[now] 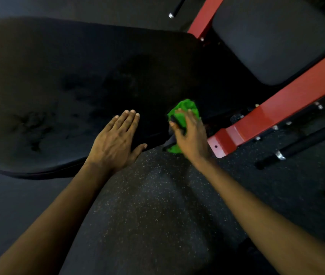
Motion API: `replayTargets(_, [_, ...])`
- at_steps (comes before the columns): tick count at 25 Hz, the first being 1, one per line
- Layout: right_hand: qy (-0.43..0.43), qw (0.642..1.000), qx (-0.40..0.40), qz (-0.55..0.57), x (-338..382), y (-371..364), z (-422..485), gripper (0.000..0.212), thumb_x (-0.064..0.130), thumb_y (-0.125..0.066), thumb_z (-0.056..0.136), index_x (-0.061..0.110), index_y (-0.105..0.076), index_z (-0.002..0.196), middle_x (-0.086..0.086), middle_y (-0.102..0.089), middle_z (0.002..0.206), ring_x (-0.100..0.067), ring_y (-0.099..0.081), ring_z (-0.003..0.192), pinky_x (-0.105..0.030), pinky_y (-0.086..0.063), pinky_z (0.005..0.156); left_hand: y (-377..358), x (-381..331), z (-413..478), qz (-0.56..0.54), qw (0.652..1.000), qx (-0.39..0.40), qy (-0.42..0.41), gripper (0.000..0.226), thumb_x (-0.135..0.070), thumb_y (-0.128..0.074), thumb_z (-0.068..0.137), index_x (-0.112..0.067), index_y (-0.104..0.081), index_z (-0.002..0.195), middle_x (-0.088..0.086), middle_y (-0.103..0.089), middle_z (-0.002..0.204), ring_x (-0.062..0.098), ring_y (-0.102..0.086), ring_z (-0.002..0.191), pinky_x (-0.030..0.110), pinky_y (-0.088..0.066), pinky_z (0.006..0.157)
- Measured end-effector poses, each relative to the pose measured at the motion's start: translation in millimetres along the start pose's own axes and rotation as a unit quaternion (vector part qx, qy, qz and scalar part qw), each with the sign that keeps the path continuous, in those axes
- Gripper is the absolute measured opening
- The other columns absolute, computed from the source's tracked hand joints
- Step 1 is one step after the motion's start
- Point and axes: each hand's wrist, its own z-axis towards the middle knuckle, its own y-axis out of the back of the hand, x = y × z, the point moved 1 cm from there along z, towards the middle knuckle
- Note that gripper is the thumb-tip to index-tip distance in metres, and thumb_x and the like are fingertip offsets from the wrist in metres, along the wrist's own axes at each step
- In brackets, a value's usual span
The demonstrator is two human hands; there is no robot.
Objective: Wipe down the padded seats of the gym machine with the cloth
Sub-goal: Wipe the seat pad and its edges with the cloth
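Observation:
A large black padded seat (pixel 62 92) fills the left and middle of the head view, with dark damp patches on its surface. My left hand (pixel 116 139) lies flat on its near edge, fingers straight. My right hand (pixel 190 135) grips a bunched green cloth (pixel 185 109) and holds it against the pad's near right corner. A second, smaller dark pad (pixel 272 38) sits at the upper right, apart from both hands.
The machine's red steel frame (pixel 288 108) runs diagonally just right of my right hand, its end cap by my wrist. A black bar with chrome collars (pixel 296 147) lies below it. Speckled rubber floor (pixel 153 195) spreads beneath my arms.

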Motion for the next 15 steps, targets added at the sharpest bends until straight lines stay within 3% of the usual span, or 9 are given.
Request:
replayTargets(2, [0.058,0.997,0.035,0.020,-3.9,-0.3,-12.0,0.051,0.024,-0.060,0.095,0.020,-0.052,0.145,0.000,-0.049,0.153,-0.019,-0.029,0.150,-0.054,-0.029,0.121,-0.5,-5.5,22.8,0.007,0.999,0.017,-0.029,0.088,-0.070,-0.012,0.099,-0.008,0.001,0.161,0.011,-0.002,0.170,0.020,0.000,0.157,0.036,0.000,0.127])
replayTargets(4, [0.047,0.997,0.043,0.032,-13.8,5.4,-2.4,0.056,0.007,-0.060,0.092,0.019,-0.051,0.146,-0.001,-0.047,0.154,-0.019,-0.027,0.151,-0.056,-0.026,0.121,-5.2,-8.5,30.9,0.010,0.999,0.022,-0.036,0.090,-0.072,-0.012,0.099,-0.008,0.005,0.161,0.010,0.003,0.170,0.020,0.004,0.157,0.036,0.000,0.128])
replayTargets(7, [-0.061,0.997,0.016,0.032,-29.9,21.3,30.7,0.049,0.024,-0.061,0.100,0.015,-0.049,0.147,-0.009,-0.046,0.154,-0.024,-0.034,0.148,-0.052,-0.029,0.121,-6.6,-11.2,27.7,0.021,0.999,0.021,-0.028,0.093,-0.074,-0.003,0.097,-0.007,0.005,0.161,0.011,0.003,0.169,0.022,0.002,0.157,0.038,-0.004,0.128])
replayTargets(10, [-0.109,0.994,0.016,-0.004,-36.9,30.7,53.6,0.059,0.042,-0.058,0.101,0.009,-0.046,0.148,-0.011,-0.047,0.153,-0.027,-0.041,0.143,-0.043,-0.034,0.118,-6.1,-11.1,28.9,0.004,0.999,0.024,-0.024,0.097,-0.078,0.001,0.094,-0.007,0.005,0.161,0.012,0.003,0.169,0.023,0.002,0.157,0.039,-0.005,0.128])
replayTargets(13, [-0.089,0.996,0.007,-0.020,-28.3,26.3,44.1,0.063,0.054,-0.054,0.098,0.014,-0.050,0.146,-0.009,-0.051,0.150,-0.026,-0.043,0.142,-0.050,-0.035,0.117,-6.4,-12.0,29.7,0.001,0.999,0.025,-0.026,0.098,-0.078,0.001,0.095,-0.006,0.003,0.161,0.013,0.002,0.169,0.023,0.001,0.157,0.040,-0.007,0.128])
replayTargets(15, [-0.020,0.999,0.032,-0.008,-15.0,15.5,23.7,0.058,0.053,-0.053,0.095,0.020,-0.054,0.143,-0.003,-0.054,0.148,-0.023,-0.043,0.142,-0.053,-0.034,0.117,-6.9,-12.6,29.1,-0.001,0.999,0.024,-0.025,0.097,-0.077,-0.002,0.096,-0.006,0.001,0.161,0.013,0.000,0.169,0.023,0.000,0.157,0.040,-0.008,0.128])
